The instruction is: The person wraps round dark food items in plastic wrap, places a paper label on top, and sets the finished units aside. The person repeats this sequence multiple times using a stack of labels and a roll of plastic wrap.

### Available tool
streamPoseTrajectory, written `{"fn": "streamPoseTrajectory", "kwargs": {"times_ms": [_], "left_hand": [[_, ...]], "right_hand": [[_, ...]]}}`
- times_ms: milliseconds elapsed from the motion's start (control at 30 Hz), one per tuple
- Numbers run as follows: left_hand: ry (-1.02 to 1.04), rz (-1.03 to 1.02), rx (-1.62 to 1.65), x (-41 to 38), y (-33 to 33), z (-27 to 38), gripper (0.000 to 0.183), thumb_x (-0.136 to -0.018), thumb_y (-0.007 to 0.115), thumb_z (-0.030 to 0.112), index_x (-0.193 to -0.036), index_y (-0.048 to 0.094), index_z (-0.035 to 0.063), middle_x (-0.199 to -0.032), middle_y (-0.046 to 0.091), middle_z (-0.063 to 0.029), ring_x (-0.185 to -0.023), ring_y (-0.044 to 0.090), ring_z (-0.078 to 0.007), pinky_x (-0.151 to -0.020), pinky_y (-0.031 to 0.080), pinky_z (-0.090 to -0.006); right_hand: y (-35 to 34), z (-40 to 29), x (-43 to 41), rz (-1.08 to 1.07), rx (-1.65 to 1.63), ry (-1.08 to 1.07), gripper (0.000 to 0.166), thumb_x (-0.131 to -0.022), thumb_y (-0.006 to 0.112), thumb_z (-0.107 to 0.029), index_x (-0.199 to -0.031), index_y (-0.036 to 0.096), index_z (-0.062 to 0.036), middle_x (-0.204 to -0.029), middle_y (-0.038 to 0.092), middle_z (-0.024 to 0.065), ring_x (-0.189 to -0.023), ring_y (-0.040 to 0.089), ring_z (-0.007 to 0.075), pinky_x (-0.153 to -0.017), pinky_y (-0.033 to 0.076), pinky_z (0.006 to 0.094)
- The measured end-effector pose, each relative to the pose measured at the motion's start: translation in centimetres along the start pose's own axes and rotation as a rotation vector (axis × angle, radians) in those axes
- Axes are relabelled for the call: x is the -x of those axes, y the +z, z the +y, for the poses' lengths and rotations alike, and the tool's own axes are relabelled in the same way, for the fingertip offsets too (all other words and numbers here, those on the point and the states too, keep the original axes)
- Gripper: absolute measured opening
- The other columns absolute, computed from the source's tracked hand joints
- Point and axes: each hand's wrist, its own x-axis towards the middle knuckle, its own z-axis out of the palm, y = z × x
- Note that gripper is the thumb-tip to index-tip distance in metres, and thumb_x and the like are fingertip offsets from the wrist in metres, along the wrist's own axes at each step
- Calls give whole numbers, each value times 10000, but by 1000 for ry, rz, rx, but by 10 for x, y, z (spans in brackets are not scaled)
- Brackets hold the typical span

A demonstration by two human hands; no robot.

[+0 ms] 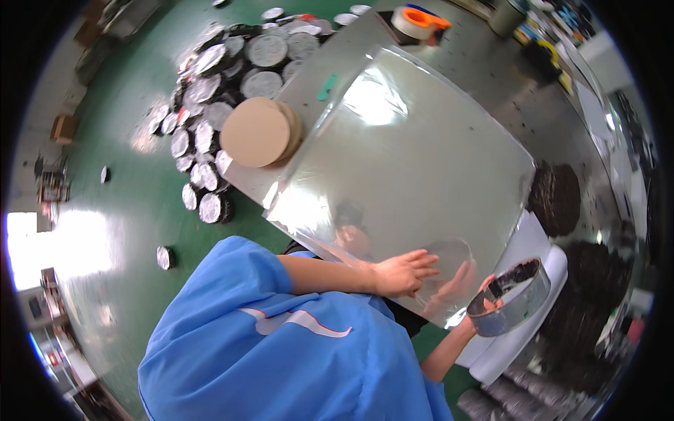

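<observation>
A large sheet of clear plastic film (421, 158) lies over the metal table, shiny and reflective. My left hand (405, 272) is over the film's near edge, its fingers spread and nothing in its grasp. Close by, a faint round outline shows on the film. On the right, my right hand (489, 297) grips a metal ring (511, 316) with dark residue inside, its fingers partly hidden by the ring's wall. A stack of round tan discs (256, 132) stands at the table's left corner.
Many foil-topped dark round pieces (263, 84) are heaped beyond the table's left edge. A tape roll (413, 22) and a green tool (327, 87) lie on the table. Dark fibrous material (584, 294) and a roll of white sheet (526, 326) are at the right.
</observation>
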Motion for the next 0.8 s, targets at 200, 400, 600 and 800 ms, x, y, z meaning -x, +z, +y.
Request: {"fn": "streamPoseTrajectory", "kwargs": {"times_ms": [200, 400, 600, 800], "left_hand": [[-114, -80, 443, -7, -33, -12, 192, -880, 651, 268, -967, 696, 103, -1447, 469, -134, -1437, 273, -337, -1171, 222, -489], [-226, 370, 1946, -14, -104, -34, 366, -1029, 459, 331, -1134, 596, 8, -1446, 454, -217, -1384, 382, -312, -1183, 219, -441], [-256, 70, 1384, -6, -123, 20, 161, -1014, 526, 206, -979, 555, 52, -1422, 504, -132, -1307, 450, -214, -1065, 353, -347], [-269, -88, 932, -15, -112, 19, 126, -907, 665, 125, -838, 624, 28, -1346, 579, -106, -1166, 560, -211, -957, 454, -358]], "right_hand": [[18, -27, 33, -316, -198, 261, 525, -843, 534, -15, -1355, 440, 46, -1394, 480, 186, -1311, 438, 304, -1137, 320, 567], [81, 10, 61, -419, 769, 235, 250, -646, 454, 53, -869, 387, -38, -1312, 563, 226, -1153, 574, 309, -917, 488, 400], [84, 89, 50, -295, 1310, 107, 262, -602, 434, 131, -763, 574, -23, -1118, 663, 152, -800, 600, 143, -628, 433, 208], [74, 30, 68, -41, 1323, -26, 560, -591, 445, 146, -1078, 681, -2, -973, 660, 53, -770, 580, 110, -591, 377, 192]]}}
